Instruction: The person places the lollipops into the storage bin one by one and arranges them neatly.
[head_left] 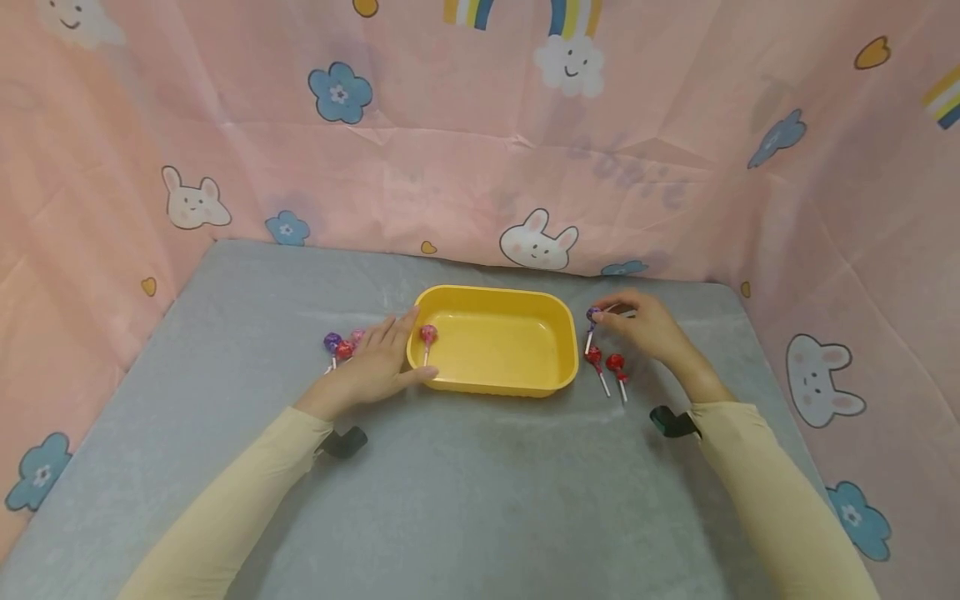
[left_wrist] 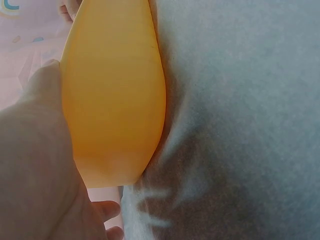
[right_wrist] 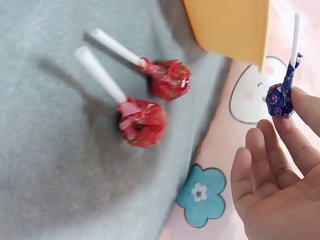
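Between thumb and forefinger, my right hand (head_left: 637, 325) pinches a purple-wrapped lollipop (right_wrist: 280, 102) by its candy head, just right of the yellow bin (head_left: 495, 387). In the right wrist view its white stick points up. My left hand (head_left: 375, 362) rests against the bin's left end, fingers extended along the outside and thumb at the near rim. Inside the bin, a pink lollipop (head_left: 428, 334) leans at the left end. Two red lollipops, one nearer the bin (right_wrist: 170, 80) and one farther out (right_wrist: 142, 122), lie on the cloth below my right hand.
Beside my left hand lie a purple lollipop (head_left: 332, 342), a red one (head_left: 345, 350) and a pink one (head_left: 357, 336), partly hidden by it. Grey cloth (head_left: 480, 500) covers the table. A pink printed curtain (head_left: 420, 183) hangs behind and at both sides.
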